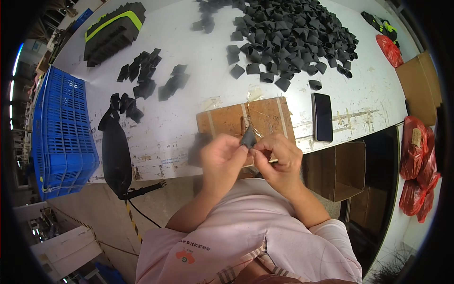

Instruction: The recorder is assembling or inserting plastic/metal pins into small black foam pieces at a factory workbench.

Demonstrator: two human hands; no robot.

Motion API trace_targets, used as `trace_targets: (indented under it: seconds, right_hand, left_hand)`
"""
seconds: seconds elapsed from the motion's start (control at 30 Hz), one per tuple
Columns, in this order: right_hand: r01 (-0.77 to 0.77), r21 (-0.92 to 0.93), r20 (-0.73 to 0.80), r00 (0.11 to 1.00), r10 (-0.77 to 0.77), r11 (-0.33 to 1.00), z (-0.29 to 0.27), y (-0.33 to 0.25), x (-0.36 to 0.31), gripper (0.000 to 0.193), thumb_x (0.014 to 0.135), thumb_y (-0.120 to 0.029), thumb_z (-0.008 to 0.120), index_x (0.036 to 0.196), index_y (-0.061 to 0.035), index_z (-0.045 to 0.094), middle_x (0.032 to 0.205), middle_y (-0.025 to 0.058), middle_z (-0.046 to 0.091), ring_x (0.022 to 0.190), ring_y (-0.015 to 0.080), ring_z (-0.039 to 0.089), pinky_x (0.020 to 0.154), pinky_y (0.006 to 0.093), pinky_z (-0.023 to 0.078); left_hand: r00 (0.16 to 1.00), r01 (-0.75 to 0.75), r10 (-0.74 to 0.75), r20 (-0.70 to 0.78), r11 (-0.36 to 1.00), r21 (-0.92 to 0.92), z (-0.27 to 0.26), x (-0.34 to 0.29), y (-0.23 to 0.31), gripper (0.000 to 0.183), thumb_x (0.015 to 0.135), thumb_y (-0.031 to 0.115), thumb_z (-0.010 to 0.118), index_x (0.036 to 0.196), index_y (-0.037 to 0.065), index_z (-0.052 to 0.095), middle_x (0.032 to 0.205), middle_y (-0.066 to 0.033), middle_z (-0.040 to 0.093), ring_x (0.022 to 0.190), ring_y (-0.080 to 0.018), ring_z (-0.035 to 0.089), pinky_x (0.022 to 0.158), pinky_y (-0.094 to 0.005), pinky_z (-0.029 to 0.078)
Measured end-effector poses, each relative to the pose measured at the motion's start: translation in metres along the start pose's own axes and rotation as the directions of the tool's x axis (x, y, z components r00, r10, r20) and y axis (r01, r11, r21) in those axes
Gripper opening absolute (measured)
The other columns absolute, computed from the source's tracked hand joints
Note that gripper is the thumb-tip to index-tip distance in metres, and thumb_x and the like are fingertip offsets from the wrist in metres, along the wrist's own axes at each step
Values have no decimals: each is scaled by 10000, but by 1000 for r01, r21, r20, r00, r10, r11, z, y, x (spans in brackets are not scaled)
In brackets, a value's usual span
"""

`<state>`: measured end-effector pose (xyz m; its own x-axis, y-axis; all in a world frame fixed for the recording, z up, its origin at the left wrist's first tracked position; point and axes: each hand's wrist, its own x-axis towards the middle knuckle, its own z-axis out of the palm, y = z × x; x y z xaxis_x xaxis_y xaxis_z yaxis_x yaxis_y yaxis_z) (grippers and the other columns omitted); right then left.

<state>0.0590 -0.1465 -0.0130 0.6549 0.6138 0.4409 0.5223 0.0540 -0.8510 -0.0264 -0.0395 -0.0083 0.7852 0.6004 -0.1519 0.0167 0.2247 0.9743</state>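
Close in front of my body, both hands pinch one small dark grey fabric piece [248, 137] above the near part of a worn wooden board [218, 122]. My left hand [220, 160] is closed on its left side, thumb and forefinger pressed together. On the other side my right hand [280, 160] grips its lower edge with the fingertips, the other fingers curled. A thin pale tip shows under the right fingers; its kind cannot be made out. Behind the piece, a slim upright metal part with wires stands on the board.
A large heap of dark grey folded fabric loops [293, 42] covers the far table. A phone [322, 117] lies right of the board. Leftward are a black pouch [117, 154], a blue crate [66, 128] and a grey stack with a lime band [113, 29]. Red bags [416, 149] hang at right.
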Motion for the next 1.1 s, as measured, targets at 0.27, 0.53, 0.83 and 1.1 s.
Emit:
trace_targets:
  seconds: [0.27, 0.53, 0.83, 1.1]
  right_hand:
    - [267, -603, -151, 888, -435, 752, -26, 30, 54, 136, 653, 36, 604, 770, -21, 564, 656, 99, 548, 516, 198, 513, 441, 295, 406]
    - [-361, -179, -235, 919, 316, 915, -23, 56, 34, 159, 837, -99, 544, 903, 38, 590, 704, 88, 587, 581, 105, 496, 538, 237, 411]
    - [-369, -64, 342, 865, 368, 927, 51, 30, -22, 56, 751, -21, 581, 783, 24, 588, 709, 166, 584, 633, 290, 583, 570, 333, 454]
    - [-306, -62, 270, 911, 311, 950, 81, 27, -2, 162, 740, -80, 615, 869, 11, 580, 747, 167, 568, 625, 333, 564, 578, 372, 459]
  left_hand:
    - [895, -278, 420, -153, 790, 547, -34, -6, -44, 41, 779, -1, 568, 757, 6, 534, 626, 2, 547, 538, -40, 479, 501, -186, 396]
    - [866, 80, 433, -250, 373, 924, -121, -1, -103, 164, 703, 9, 607, 847, -13, 531, 835, -150, 517, 812, -301, 500, 710, -368, 404]
    - [837, -10, 506, -211, 399, 917, -140, 4, -96, 86, 732, -35, 549, 794, -8, 497, 816, -139, 525, 747, -294, 510, 681, -349, 414]
    - [850, -191, 513, -117, 508, 840, -114, 27, -60, 28, 804, -5, 508, 822, -9, 486, 806, -139, 554, 716, -252, 541, 627, -313, 440]
